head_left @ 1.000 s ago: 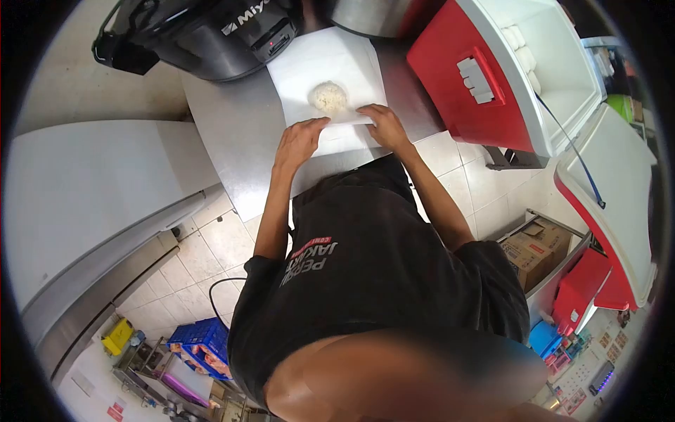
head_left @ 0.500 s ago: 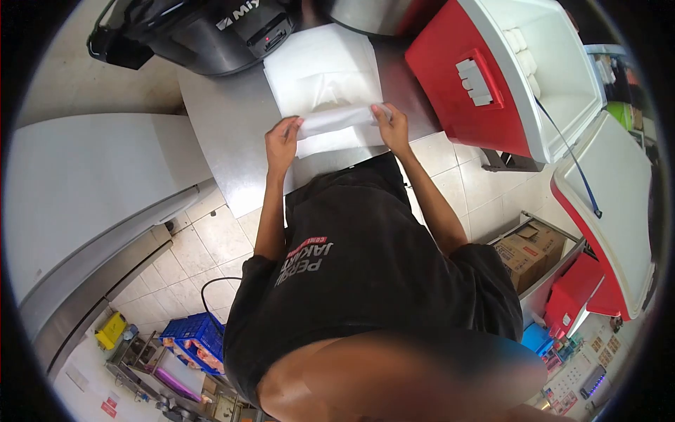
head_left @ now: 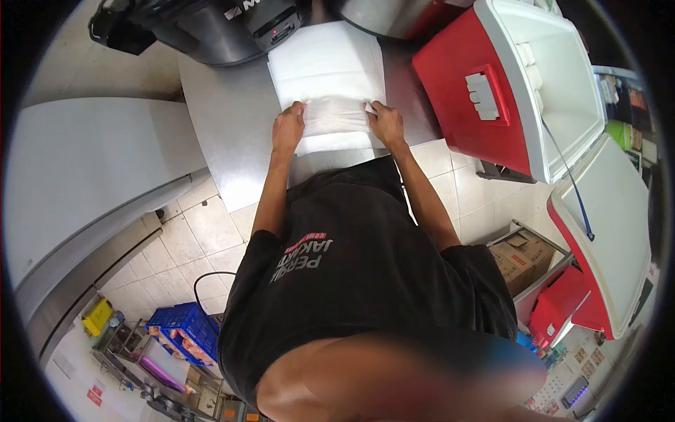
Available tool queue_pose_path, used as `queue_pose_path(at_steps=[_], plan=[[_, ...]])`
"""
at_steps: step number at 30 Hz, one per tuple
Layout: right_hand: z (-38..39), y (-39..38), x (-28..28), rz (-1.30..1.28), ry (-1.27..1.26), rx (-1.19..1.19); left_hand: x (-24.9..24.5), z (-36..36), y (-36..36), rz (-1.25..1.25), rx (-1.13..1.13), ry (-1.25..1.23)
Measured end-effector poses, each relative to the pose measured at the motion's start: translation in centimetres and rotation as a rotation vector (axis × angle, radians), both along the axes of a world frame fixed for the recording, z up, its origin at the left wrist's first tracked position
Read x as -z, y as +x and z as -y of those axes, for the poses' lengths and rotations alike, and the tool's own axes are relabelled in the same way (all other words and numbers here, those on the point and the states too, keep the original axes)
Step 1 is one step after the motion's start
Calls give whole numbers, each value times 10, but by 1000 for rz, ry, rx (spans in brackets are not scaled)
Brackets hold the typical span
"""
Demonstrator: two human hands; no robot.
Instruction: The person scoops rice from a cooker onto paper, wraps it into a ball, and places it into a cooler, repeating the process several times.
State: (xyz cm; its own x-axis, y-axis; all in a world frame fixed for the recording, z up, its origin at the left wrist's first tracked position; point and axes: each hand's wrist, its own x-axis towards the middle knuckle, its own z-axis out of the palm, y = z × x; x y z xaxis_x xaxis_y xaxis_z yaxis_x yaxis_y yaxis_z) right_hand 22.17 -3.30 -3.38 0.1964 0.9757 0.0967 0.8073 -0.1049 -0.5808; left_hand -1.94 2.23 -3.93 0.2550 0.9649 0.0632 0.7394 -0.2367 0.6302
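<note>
A stack of white paper sheets (head_left: 327,60) lies on the steel table, between the appliance and my body. On its near part a folded or rolled white sheet (head_left: 336,114) stretches between my hands. My left hand (head_left: 289,126) pinches its left end, fingers closed. At the right end, my right hand (head_left: 385,124) grips the same sheet between thumb and fingers. Whatever the folded sheet may wrap is hidden.
A black appliance (head_left: 211,32) stands behind at the left, beside a large metal pot (head_left: 394,15). At the right is an open red cooler (head_left: 460,91) with white rolls inside (head_left: 531,67). The steel table (head_left: 235,133) extends leftward towards a pale cabinet (head_left: 98,183).
Both hands have moved slightly away from my body and down onto the stack, with the sheet between them. The sheet now looks flatter and more wrinkled. The camera view has shifted a little.
</note>
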Motion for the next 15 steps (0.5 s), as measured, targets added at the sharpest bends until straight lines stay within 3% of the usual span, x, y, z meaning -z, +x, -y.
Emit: queue_pose_path(at_steps=[6, 7, 9, 11, 13, 15], plan=[[-18, 7, -3, 9, -95, -39, -26, 2, 4, -181, -31, -93], [-28, 9, 3, 17, 29, -98, -28, 4, 5, -181, -28, -93], [-50, 10, 8, 23, 152, -153, -30, 8, 7, -68, 60, 344], [-78, 0, -1, 70, 219, -285, -26, 16, 15, 123, 335, 279], [-98, -7, 0, 146, 116, -329, -27, 25, 26, 76, 596, 148], [-114, -13, -8, 222, 19, -365, -23, 35, 34, -5, 596, 175]])
